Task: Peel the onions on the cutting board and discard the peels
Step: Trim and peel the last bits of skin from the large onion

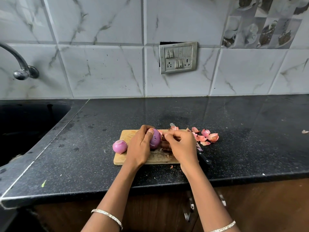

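My left hand (pixel 140 144) grips a purple onion (pixel 155 138) over the wooden cutting board (pixel 127 134), thumb on top of it. My right hand (pixel 182 144) is beside the onion on its right, fingertips pinching a bit of peel at its end. A second peeled purple onion (pixel 119 146) lies at the board's left edge. Pink loose peels (pixel 207 137) lie on the counter right of the board. Dark peel scraps (pixel 160 154) sit on the board under my hands.
A black-handled knife (pixel 203 158) lies partly under my right hand, its tip showing behind the board. A sink (pixel 25 124) and tap (pixel 21 67) are at the left. The black counter's front edge (pixel 150 186) runs below the board. A stray peel (pixel 305 131) lies far right.
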`<state>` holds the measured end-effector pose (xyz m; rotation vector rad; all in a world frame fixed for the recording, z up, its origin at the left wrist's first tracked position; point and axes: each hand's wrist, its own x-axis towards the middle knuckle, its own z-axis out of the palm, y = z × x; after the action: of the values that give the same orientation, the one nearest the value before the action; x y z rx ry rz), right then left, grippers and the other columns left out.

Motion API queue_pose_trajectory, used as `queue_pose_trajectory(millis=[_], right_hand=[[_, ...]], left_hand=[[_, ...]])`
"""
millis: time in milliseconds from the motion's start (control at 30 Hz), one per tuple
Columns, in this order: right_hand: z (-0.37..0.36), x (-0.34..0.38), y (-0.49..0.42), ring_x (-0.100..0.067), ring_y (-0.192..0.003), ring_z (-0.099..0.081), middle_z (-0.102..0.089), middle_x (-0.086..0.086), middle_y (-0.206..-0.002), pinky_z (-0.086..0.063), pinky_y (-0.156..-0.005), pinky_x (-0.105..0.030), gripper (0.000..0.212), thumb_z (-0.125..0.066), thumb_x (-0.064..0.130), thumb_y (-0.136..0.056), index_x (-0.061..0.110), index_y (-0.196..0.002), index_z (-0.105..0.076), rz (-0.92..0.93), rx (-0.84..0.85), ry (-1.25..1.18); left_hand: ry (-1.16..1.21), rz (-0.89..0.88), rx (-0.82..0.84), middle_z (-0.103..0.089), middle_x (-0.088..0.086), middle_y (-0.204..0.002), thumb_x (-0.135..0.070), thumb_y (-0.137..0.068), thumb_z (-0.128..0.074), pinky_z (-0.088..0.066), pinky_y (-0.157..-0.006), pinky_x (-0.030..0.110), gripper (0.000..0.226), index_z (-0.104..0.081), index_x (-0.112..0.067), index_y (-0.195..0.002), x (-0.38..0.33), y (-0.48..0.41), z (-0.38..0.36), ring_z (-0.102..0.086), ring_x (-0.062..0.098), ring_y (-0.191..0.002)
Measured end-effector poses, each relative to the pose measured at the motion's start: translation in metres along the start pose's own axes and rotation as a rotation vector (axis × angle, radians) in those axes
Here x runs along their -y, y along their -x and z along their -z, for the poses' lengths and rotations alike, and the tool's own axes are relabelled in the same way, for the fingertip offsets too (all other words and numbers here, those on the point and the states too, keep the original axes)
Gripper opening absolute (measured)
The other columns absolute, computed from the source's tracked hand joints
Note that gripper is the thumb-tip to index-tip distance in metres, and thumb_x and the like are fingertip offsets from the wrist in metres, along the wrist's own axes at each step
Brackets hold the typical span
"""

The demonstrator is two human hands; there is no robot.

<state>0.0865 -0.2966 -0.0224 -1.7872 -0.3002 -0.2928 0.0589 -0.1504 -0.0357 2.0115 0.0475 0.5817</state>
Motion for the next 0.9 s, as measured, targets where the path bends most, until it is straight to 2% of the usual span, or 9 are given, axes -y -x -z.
queue_pose_trajectory(millis=[100,200,300,400,600,733,833,900], right_hand=[[0.000,0.005,0.004,-0.003,-0.084,-0.074,-0.079,0.010,-0.085,-0.059,-0.080,-0.030,0.007,-0.078,0.021,-0.089,0.018,-0.093,-0.083,0.039,0.033,-0.070],[-0.002,0.006,0.005,-0.002,-0.089,-0.073,-0.078,0.013,-0.085,-0.056,-0.095,-0.039,0.006,-0.081,0.020,-0.086,0.019,-0.091,-0.084,0.020,0.027,-0.111],[-0.005,0.005,0.002,-0.006,-0.087,-0.074,-0.077,0.013,-0.077,-0.058,-0.090,-0.043,0.004,-0.081,0.017,-0.085,0.019,-0.087,-0.084,-0.030,-0.048,-0.099],[-0.010,0.000,0.001,-0.012,-0.076,-0.074,-0.076,0.010,-0.073,-0.061,-0.080,-0.044,0.005,-0.078,0.015,-0.087,0.016,-0.085,-0.083,-0.057,-0.072,-0.115],[-0.019,-0.007,0.000,0.003,-0.077,-0.063,-0.073,0.010,-0.081,-0.051,-0.078,-0.027,0.014,-0.067,0.019,-0.096,0.016,-0.089,-0.079,-0.046,-0.071,0.023],[-0.023,-0.009,-0.003,-0.025,-0.093,-0.065,-0.073,-0.004,-0.093,-0.051,-0.082,-0.037,0.018,-0.061,0.016,-0.099,0.008,-0.088,-0.073,-0.099,-0.116,0.135],[-0.022,-0.007,-0.003,-0.030,-0.108,-0.064,-0.072,-0.012,-0.117,-0.045,-0.081,-0.031,0.017,-0.060,0.014,-0.099,0.007,-0.089,-0.072,-0.117,-0.146,0.141],[-0.020,-0.005,-0.001,-0.029,-0.108,-0.062,-0.071,-0.012,-0.121,-0.036,-0.075,-0.027,0.014,-0.058,0.012,-0.100,0.008,-0.096,-0.071,-0.112,-0.159,0.189]], left_hand=[[0.005,-0.008,0.003,-0.070,-0.005,-0.107,-0.047,-0.096,-0.034,-0.046,-0.093,0.037,0.042,-0.062,-0.018,-0.110,0.000,0.000,0.000,-0.062,0.013,-0.101],[0.013,-0.011,0.002,-0.070,-0.004,-0.107,-0.047,-0.096,-0.035,-0.046,-0.094,0.039,0.042,-0.062,-0.018,-0.109,0.001,0.000,0.000,-0.062,0.015,-0.101],[0.012,-0.005,0.000,-0.070,-0.003,-0.106,-0.047,-0.096,-0.035,-0.046,-0.094,0.042,0.041,-0.061,-0.018,-0.108,0.001,-0.001,0.000,-0.062,0.015,-0.100],[0.021,0.001,0.004,-0.070,-0.004,-0.106,-0.047,-0.096,-0.036,-0.047,-0.095,0.042,0.040,-0.061,-0.019,-0.108,0.001,-0.001,0.000,-0.063,0.015,-0.100],[0.013,0.000,0.011,-0.070,-0.005,-0.106,-0.048,-0.096,-0.036,-0.047,-0.096,0.043,0.040,-0.063,-0.020,-0.108,0.001,-0.001,0.001,-0.063,0.015,-0.101],[-0.007,-0.012,0.011,-0.069,-0.006,-0.093,-0.046,-0.098,-0.034,-0.046,-0.092,0.046,0.036,-0.060,-0.021,-0.098,0.001,0.001,0.000,-0.061,0.015,-0.091],[-0.009,-0.022,0.016,-0.069,-0.004,-0.094,-0.049,-0.099,-0.033,-0.047,-0.092,0.048,0.041,-0.061,-0.019,-0.101,0.000,0.002,0.000,-0.062,0.017,-0.092],[-0.007,-0.025,0.024,-0.070,-0.003,-0.096,-0.051,-0.099,-0.032,-0.047,-0.092,0.049,0.043,-0.062,-0.019,-0.104,0.001,0.002,0.000,-0.063,0.018,-0.094]])
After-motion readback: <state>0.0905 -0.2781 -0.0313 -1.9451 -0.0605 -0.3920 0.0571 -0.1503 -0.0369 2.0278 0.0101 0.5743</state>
